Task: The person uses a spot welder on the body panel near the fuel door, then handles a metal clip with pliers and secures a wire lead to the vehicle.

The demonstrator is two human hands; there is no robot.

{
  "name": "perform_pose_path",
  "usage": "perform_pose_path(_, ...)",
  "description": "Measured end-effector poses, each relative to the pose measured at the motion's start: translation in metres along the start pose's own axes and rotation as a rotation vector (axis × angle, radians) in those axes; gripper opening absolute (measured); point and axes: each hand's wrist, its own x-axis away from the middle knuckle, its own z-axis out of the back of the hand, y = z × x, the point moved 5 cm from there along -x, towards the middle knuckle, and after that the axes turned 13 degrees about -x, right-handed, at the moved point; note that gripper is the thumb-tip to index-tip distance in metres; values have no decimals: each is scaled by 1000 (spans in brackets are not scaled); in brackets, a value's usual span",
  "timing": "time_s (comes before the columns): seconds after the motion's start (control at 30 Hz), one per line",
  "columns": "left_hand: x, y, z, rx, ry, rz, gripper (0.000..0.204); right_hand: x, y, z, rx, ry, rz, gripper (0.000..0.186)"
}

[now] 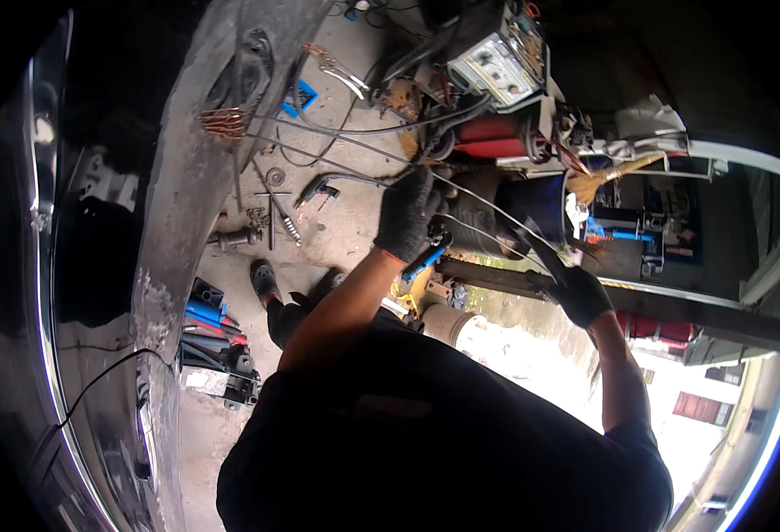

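A thin grey cable (pixel 483 203) stretches between my two dark-gloved hands. My left hand (pixel 407 211) is closed around it near the middle of the view, and other cable lengths lead from there toward the upper left. Lower on the right, my right hand (pixel 578 291) has the cable between its thumb and fingers, one finger lying out along it. A second strand runs between the hands just below the first. Copper-coloured coils (pixel 223 122) sit at the far left end of the cables, against a worn grey metal body part (pixel 186 168).
A box-shaped machine with dials (pixel 501 75) stands at the upper right above a red cylinder (pixel 496 137). A broom (pixel 616 177) lies near a dark bucket (pixel 536 202). Locking pliers (pixel 341 71), a blue tray (pixel 299 97) and a shock-like spring part (pixel 290 229) lie on the concrete floor.
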Motion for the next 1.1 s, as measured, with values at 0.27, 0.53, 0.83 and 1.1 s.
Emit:
perform_pose_path(0.27,7,16,-4,-214,-21,-33,30,107,115,6,195,269,-561,27)
perform_pose_path(0.53,-33,145,84,813,-85,-370,26,126,122,52,464,335,-515,25)
perform_pose_path(0.83,-41,148,83,826,313,-62,20,117,109,86,649,113,-399,16)
perform_pose_path(1.1,-46,134,87,739,341,-43,15,-18,-77,42,379,275,-117,38)
